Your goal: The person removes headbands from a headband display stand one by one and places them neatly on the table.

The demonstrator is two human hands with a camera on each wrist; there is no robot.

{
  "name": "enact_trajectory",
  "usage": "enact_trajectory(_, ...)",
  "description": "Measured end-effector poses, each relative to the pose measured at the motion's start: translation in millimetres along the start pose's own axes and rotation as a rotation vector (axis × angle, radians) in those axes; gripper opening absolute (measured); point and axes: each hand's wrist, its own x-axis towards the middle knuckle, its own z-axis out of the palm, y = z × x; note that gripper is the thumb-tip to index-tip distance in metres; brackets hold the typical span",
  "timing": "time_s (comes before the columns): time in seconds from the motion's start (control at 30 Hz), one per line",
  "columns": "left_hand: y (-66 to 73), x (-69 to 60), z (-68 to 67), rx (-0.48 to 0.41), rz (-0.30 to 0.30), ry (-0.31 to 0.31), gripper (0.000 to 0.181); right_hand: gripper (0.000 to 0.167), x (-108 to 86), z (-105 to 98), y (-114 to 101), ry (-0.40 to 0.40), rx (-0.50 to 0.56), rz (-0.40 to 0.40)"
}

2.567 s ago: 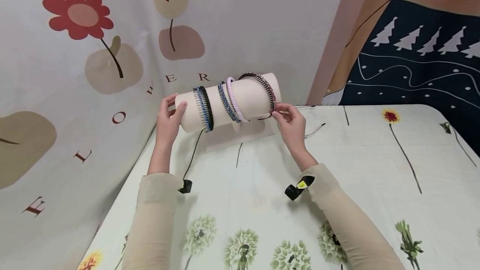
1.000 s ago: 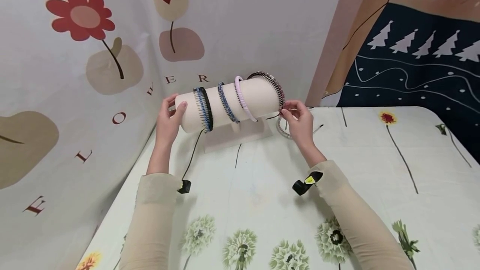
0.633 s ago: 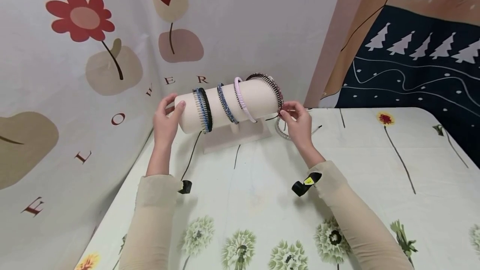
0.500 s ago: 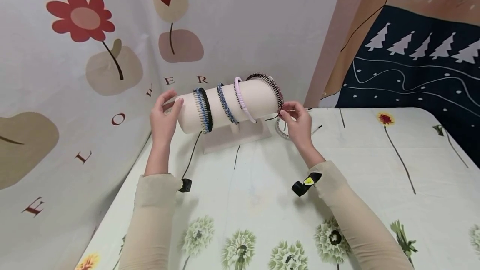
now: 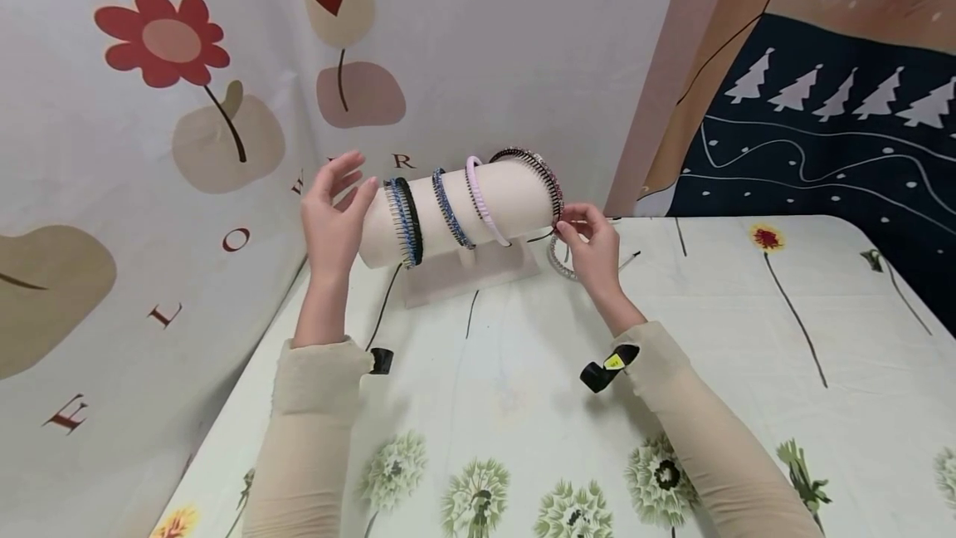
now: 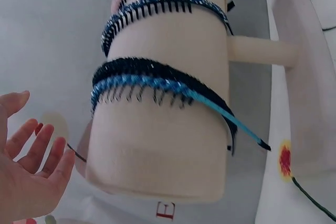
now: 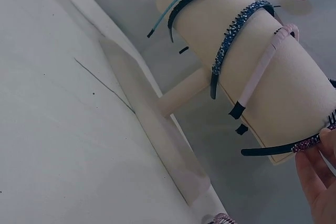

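A cream roll stand (image 5: 511,198) carries several headbands: a blue one (image 6: 142,82) beside a black one (image 6: 142,66) at its left end, a dark blue glittery one (image 5: 451,210), a pink one (image 5: 481,202). At the right end sits a dark toothed headband with pinkish beads (image 5: 551,177). The right hand (image 5: 593,251) pinches that beaded headband near its lower side, thumb and fingers on the beads in the right wrist view. The left hand (image 5: 334,222) is off the roll's left end, fingers spread and slightly bent, holding nothing.
A silvery headband (image 5: 562,262) lies on the flower-printed tablecloth (image 5: 515,372) behind the right hand, partly hidden. The stand's flat base (image 5: 478,274) rests on the cloth. A printed curtain (image 5: 508,40) hangs close behind.
The left hand has let go of the roll's left end and risen a little. Earlier the right hand shifted right with the beaded headband, and the pink headband also moved right.
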Motion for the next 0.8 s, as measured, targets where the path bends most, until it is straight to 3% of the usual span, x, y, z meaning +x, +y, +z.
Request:
enact_trajectory(0.23,15.6,-1.4,16.4,-0.036,0.029,-0.04,0.041,0.023,-0.8,0.4,-1.5,0.002,-0.005,0.008)
enact_trajectory(0.43,25.0,-0.6,35.5,-0.068,0.022,-0.132,0.044,0.022,-0.9,0.2,-1.9,0.005,-0.013,-0.002)
enact_trajectory(0.6,27.7,0.6,56.9,-0.074,-0.012,-0.212,0.048,0.023,-0.8,0.1,-1.2,0.001,-0.031,-0.004)
enact_trajectory(0.8,24.4,-0.2,83.3,-0.069,-0.04,-0.265,0.047,0.023,-1.0,0.3,-1.8,-0.003,-0.041,0.003)
